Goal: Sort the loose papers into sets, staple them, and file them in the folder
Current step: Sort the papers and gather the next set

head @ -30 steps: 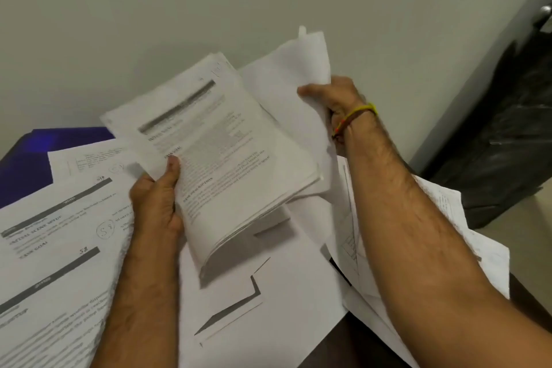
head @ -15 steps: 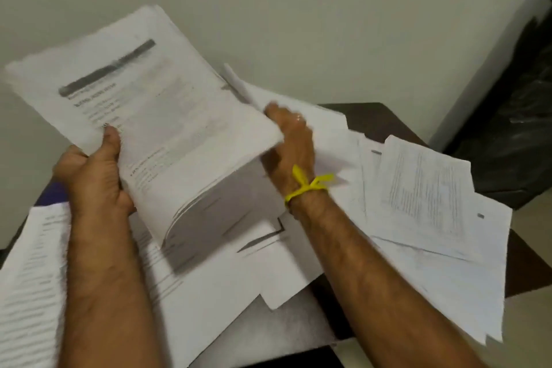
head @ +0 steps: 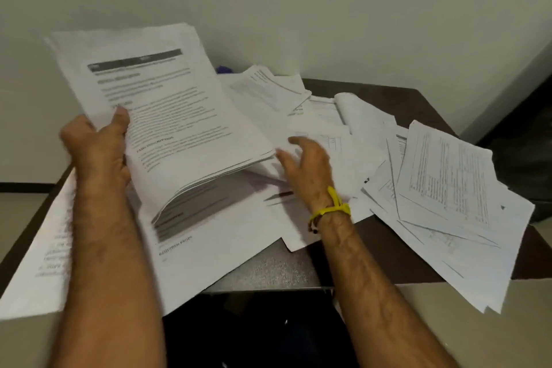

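My left hand grips a thick stack of printed papers by its left edge and holds it tilted above the table. My right hand, with a yellow band at the wrist, hovers with fingers spread just right of the stack's lower corner, over loose sheets. More printed sheets lie fanned out at the right. A sliver of the purple folder shows behind the stack. No stapler is in view.
The dark table stands against a pale wall, and papers overhang its left, front and right edges. A large sheet lies under the raised stack. A dark object sits in the right corner beside the table.
The view has tilted down to the table. My right hand let go of a sheet and dropped onto the loose papers. The stack in my left hand swung up and left, then settled back.
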